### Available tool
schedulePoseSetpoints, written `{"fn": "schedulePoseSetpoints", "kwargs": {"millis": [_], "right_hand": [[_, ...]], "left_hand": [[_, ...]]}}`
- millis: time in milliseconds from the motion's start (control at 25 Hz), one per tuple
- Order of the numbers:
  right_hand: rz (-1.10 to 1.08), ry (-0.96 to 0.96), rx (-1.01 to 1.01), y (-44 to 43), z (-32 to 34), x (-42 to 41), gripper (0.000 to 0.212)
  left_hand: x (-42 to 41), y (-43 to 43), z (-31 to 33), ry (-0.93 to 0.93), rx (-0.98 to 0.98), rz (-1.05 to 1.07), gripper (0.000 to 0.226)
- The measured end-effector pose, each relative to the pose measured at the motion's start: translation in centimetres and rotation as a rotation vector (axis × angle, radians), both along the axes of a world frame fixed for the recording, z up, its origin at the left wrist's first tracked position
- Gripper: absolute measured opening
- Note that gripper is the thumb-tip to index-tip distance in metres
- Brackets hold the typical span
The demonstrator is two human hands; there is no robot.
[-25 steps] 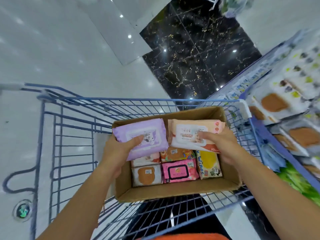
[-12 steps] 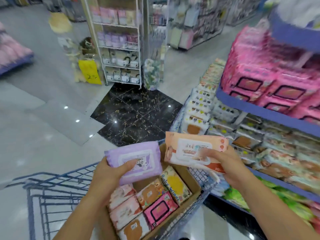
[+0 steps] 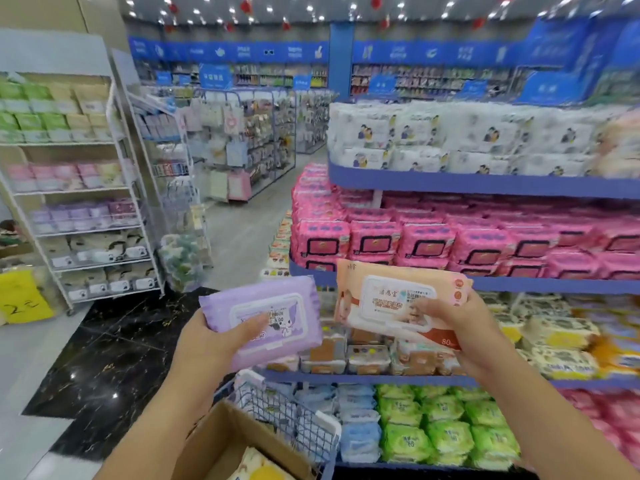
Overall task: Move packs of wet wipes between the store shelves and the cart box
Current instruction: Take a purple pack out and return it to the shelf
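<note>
**Two Packs Up at the Shelves, One in Each Hand**

A person is standing in the wet-wipe aisle and holding a pack in each hand, both up in front of the blue-edged store shelves (image 3: pixel 485 183). The left hand (image 3: pixel 207 344) is gripping a lilac soft plastic pack with a white flip lid (image 3: pixel 277 317) by its left end, with the thumb lying across the lid and the other fingers hidden behind. The right hand (image 3: pixel 464 327) is gripping a peach soft plastic pack with a white label lid (image 3: pixel 391 296) the same way by its right end. The packs are sitting just beside each other, lids facing the person. I cannot tell whether their near ends are touching.

Both are lying with their long axes crosswise, roughly along the run of the shelf edges. The lilac one is tipping up a little to the right, the peach one down to the right. The shelves are lying ahead and to the right, so the right hand is looking the nearer to them. It is hanging in front of the row of pink packs (image 3: pixel 426 244) and above the shelf of cream and orange packs (image 3: pixel 367 358).

The brown cardboard box (image 3: pixel 211 441) is sitting in the blue wire cart (image 3: pixel 287 414) below the left forearm, with a yellow-marked pack (image 3: pixel 266 471) showing inside.

By the look of it, the packs are heading for the shelves rather than the box. The peach one seems to be needing only a short reach forward, long side leading.
</note>
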State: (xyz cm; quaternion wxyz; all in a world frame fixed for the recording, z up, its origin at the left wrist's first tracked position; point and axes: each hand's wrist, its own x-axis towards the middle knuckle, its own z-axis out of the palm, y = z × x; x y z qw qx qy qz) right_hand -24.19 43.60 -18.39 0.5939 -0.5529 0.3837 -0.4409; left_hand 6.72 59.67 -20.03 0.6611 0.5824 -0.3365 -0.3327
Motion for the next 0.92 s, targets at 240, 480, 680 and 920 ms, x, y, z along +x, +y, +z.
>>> {"fn": "schedulePoseSetpoints", "kwargs": {"millis": [240,480,680,920], "right_hand": [[-0.153,-0.065,-0.147,-3.2,5.8,-12.3,0.106],[-0.23,-0.091,-0.284,-8.4,10.4,-24.4,0.095],[-0.29,-0.062,-0.345,-13.0,13.8,-34.3,0.089],[-0.421,-0.013,-0.367,-19.3,16.0,-44.6,0.083]], "left_hand": [[-9.7,-8.7,7.1,-0.057,-0.093,-0.188,0.063],[-21.1,-16.8,12.5,-0.121,-0.169,-0.21,0.03],[-30.2,-23.6,15.1,-0.148,-0.222,-0.238,0.037],[-40.2,-32.4,16.6,-0.142,-0.253,-0.269,0.044]]}}
